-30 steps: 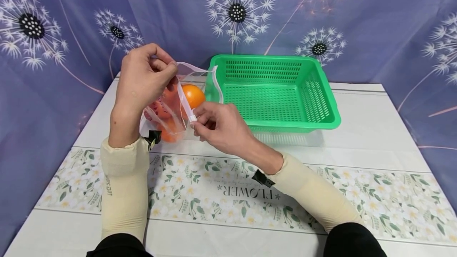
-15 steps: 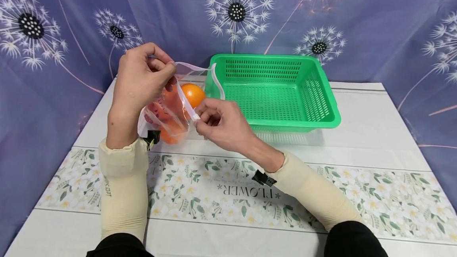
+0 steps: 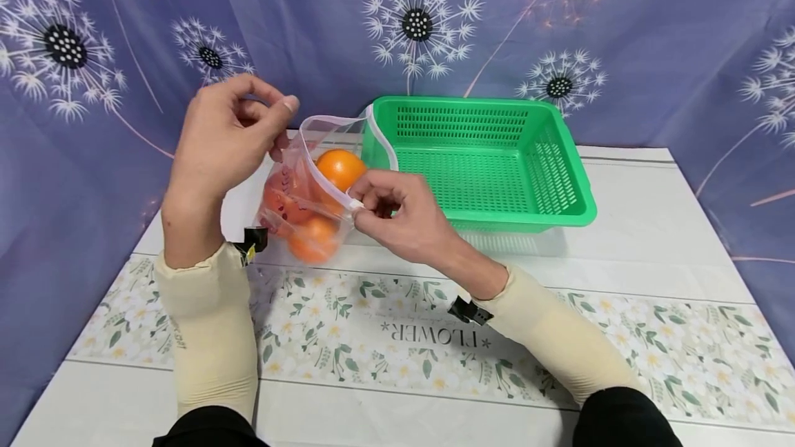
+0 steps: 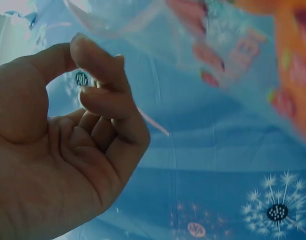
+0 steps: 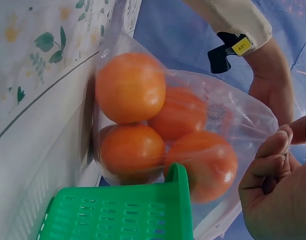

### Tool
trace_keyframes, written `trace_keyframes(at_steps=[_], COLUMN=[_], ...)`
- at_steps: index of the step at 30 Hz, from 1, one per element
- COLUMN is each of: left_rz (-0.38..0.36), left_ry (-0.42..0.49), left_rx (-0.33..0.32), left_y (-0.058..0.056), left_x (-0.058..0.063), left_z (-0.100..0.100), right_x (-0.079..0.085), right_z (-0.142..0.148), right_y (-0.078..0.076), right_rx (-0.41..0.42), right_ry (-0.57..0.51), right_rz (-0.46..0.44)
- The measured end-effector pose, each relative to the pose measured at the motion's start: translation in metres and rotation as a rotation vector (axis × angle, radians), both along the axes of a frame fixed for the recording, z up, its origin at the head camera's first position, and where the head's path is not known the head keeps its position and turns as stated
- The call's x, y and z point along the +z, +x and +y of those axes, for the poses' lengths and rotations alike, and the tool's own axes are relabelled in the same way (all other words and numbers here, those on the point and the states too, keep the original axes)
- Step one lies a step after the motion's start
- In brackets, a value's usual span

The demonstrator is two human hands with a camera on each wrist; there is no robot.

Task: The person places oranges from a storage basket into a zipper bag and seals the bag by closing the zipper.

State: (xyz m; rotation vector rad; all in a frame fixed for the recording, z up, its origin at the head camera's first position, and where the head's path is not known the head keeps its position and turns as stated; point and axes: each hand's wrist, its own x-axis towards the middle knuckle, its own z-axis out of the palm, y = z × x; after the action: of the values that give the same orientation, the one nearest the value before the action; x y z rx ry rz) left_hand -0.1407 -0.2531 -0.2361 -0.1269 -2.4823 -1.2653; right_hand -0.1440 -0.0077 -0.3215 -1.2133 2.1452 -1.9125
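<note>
A clear zip bag (image 3: 292,181) with pink print holds several oranges (image 3: 340,170) at the left of the table. Its mouth gapes, edged by a white zip strip (image 3: 323,181). My right hand (image 3: 410,216) pinches the end of that strip between thumb and forefinger, at the slider. My left hand (image 3: 226,133) is just left of the bag's mouth, apart from it, fingers loosely curled with nothing between them. In the left wrist view, the left hand (image 4: 78,130) is bare beside the blurred bag. In the right wrist view, the oranges (image 5: 130,87) press together inside the plastic.
A green perforated basket (image 3: 478,216) stands right of the bag, close against it. Beneath is a white table (image 3: 652,226) with a printed floral band. A purple dandelion curtain (image 3: 329,12) hangs behind and at both sides.
The left hand has let go of the bag's edge and moved a little left. The right hand, still pinching the strip, has shifted slightly right, and the bag's mouth has rounded out.
</note>
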Motion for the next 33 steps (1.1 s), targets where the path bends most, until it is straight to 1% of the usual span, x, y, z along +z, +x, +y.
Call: trace_keyframes(at_steps=[3, 6, 11, 16, 18, 21, 23, 25, 28, 30, 33], left_rz=[0.059, 0.078, 0.060, 0.072, 0.065, 0.039, 0.010, -0.029, -0.081, -0.097, -0.106], left_ry=[0.077, 0.124, 0.125, 0.131, 0.104, 0.024, -0.037, -0.103, -0.177, -0.202, -0.209], left_rx=[0.008, -0.001, -0.022, -0.058, -0.071, -0.096, -0.131, -0.178, -0.255, -0.306, -0.395], left_y=[-0.001, 0.000, 0.002, -0.002, -0.005, -0.009, -0.011, -0.012, -0.016, -0.019, -0.027], left_x=[0.001, 0.001, 0.002, -0.001, -0.004, -0.007, -0.008, -0.009, -0.012, -0.014, -0.021], left_z=[-0.009, -0.018, -0.026, -0.024, -0.023, -0.021, -0.020, -0.018, -0.014, -0.009, 0.000], right_x=[0.001, 0.001, 0.002, -0.002, -0.003, -0.003, -0.003, -0.003, -0.003, -0.003, -0.002], right_z=[0.005, 0.010, 0.021, 0.033, 0.038, 0.044, 0.047, 0.051, 0.057, 0.061, 0.067], right_y=[0.000, 0.001, 0.001, 0.002, 0.003, 0.003, 0.003, 0.003, 0.001, -0.002, -0.008], right_rx=[0.014, 0.022, 0.041, 0.048, 0.051, 0.066, 0.076, 0.085, 0.106, 0.135, 0.188], right_ry=[-0.020, -0.041, -0.066, -0.083, -0.094, -0.113, -0.123, -0.131, -0.144, -0.167, -0.196], right_rz=[0.006, 0.021, 0.063, 0.100, 0.115, 0.137, 0.146, 0.153, 0.169, 0.182, 0.208])
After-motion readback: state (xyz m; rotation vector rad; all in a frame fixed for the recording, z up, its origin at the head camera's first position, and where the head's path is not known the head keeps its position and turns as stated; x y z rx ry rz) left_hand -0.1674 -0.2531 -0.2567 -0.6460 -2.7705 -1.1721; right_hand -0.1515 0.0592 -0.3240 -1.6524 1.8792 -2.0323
